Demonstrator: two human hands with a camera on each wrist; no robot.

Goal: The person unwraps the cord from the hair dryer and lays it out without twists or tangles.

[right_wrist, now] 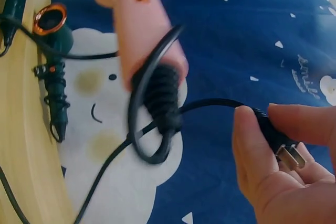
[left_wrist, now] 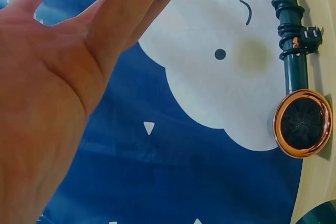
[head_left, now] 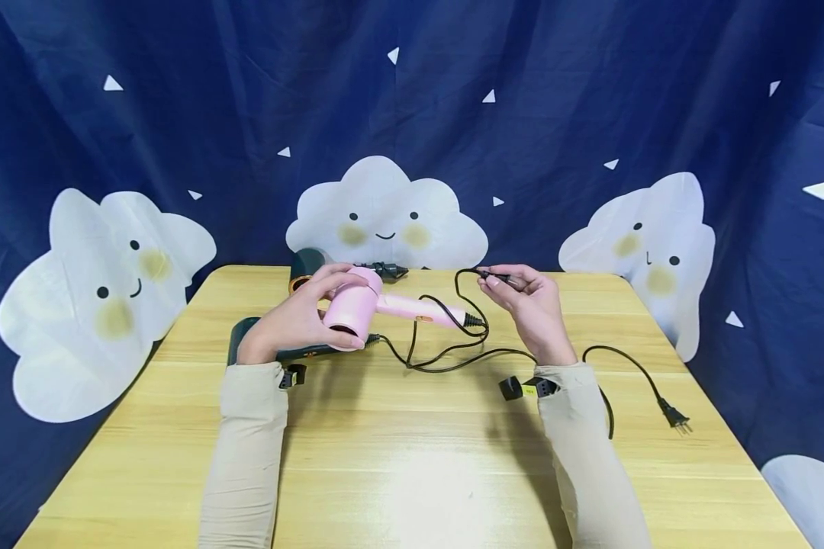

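Observation:
My left hand (head_left: 291, 316) grips the barrel of a pink hair dryer (head_left: 355, 305), lifted above the table with its handle pointing right. Between thumb and fingers, my right hand (head_left: 539, 316) pinches the black plug (right_wrist: 273, 135); its metal prongs show in the right wrist view. The black cord (right_wrist: 210, 102) hangs in loops about the end of the pink handle. Beneath my left forearm lies a dark green hair dryer (head_left: 240, 339), partly hidden. Farther back is another dark green hair dryer (left_wrist: 303, 121), with its cord wound round its handle.
A wooden table (head_left: 419, 442) carries everything. To the right of my right forearm, a loose cord ends in a two-prong plug (head_left: 674, 416) on the tabletop. A blue curtain (head_left: 549, 137) with white clouds hangs behind and at the sides.

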